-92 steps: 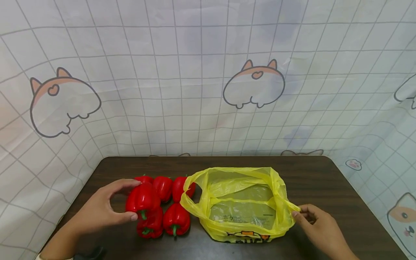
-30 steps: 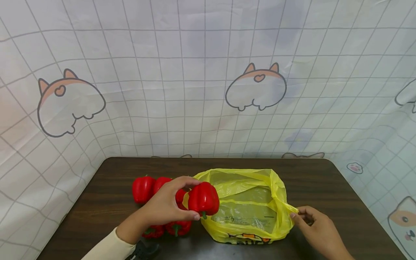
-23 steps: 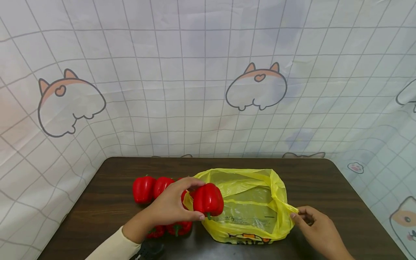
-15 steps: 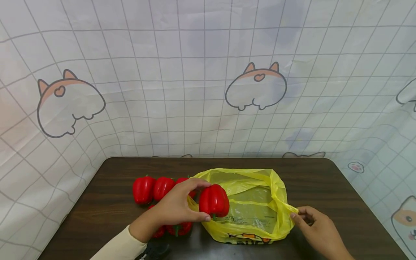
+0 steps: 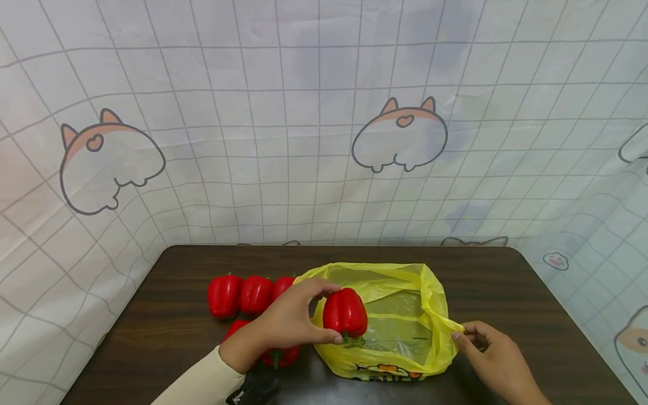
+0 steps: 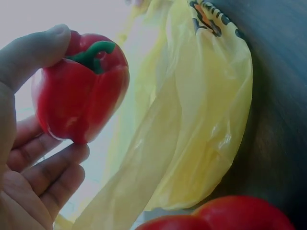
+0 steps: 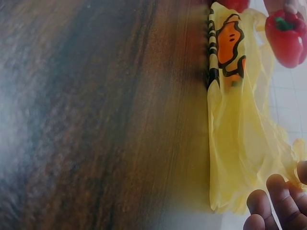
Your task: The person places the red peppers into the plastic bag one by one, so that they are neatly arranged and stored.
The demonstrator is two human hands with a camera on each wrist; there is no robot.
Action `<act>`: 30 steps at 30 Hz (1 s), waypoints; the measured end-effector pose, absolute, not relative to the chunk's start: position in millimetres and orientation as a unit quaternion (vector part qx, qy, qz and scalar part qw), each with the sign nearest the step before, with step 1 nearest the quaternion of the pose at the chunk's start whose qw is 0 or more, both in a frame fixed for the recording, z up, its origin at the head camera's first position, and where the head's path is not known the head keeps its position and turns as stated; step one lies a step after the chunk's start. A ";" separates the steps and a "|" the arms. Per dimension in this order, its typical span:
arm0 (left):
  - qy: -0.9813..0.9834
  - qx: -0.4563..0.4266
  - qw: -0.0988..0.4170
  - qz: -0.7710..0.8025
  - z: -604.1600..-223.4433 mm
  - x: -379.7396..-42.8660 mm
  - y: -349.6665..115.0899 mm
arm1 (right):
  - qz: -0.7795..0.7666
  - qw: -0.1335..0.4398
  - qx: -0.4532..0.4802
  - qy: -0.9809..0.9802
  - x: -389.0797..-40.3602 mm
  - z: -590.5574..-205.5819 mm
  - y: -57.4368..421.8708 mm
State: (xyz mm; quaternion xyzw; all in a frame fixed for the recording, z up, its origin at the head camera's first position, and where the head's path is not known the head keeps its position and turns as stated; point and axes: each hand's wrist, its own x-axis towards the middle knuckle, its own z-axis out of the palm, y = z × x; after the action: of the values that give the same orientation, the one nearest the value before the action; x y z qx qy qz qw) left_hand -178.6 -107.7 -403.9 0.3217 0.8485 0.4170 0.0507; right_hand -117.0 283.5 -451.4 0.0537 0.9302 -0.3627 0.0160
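A glossy red bell pepper (image 5: 346, 313) with a green stem is gripped between the thumb and fingers of my left hand (image 5: 291, 320). It overlaps the left part of the bag's mouth in the head view, and the left wrist view shows the pepper (image 6: 84, 91) above the bag's side. The yellow plastic bag (image 5: 385, 363) stands wide open on the table, a printed figure on its front. My right hand (image 5: 498, 360) pinches the bag's right edge between thumb and fingers; in the right wrist view its fingers (image 7: 283, 201) sit by the gathered plastic.
Several more red bell peppers (image 5: 224, 296) lie left of the bag, partly hidden behind my left hand and forearm. The dark wooden table (image 5: 177, 360) has its back edge against a white gridded cloth (image 5: 283, 140) with cartoon animals.
My left hand picked a pepper from the group at the left and carried it right, over the bag's left side. The right hand keeps its pinch on the bag's edge.
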 end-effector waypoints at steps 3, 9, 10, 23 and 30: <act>0.859 0.321 0.050 0.397 -407.4 -180.0 -104.6 | -0.363 0.017 0.054 0.930 -116.8 -452.1 283.6; 0.875 0.320 0.052 0.360 -415.0 -182.0 -99.6 | -0.365 0.017 0.057 0.929 -117.1 -452.7 283.7; 0.877 0.319 0.053 0.356 -416.0 -182.3 -98.8 | -0.365 0.018 0.058 0.929 -117.1 -452.8 283.7; 0.895 0.327 0.062 0.296 -421.3 -179.9 -91.0 | -0.362 0.012 0.060 0.930 -117.8 -454.5 285.4; 0.902 0.322 0.063 0.280 -423.5 -179.1 -88.3 | -0.358 0.006 0.062 0.932 -117.7 -453.7 286.6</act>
State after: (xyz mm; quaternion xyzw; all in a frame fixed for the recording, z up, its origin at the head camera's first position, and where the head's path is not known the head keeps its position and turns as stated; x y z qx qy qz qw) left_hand -179.1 -88.3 -423.5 0.3225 0.9019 0.2801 0.0635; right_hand -117.7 286.6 -453.7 0.0616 0.9317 -0.3580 0.0060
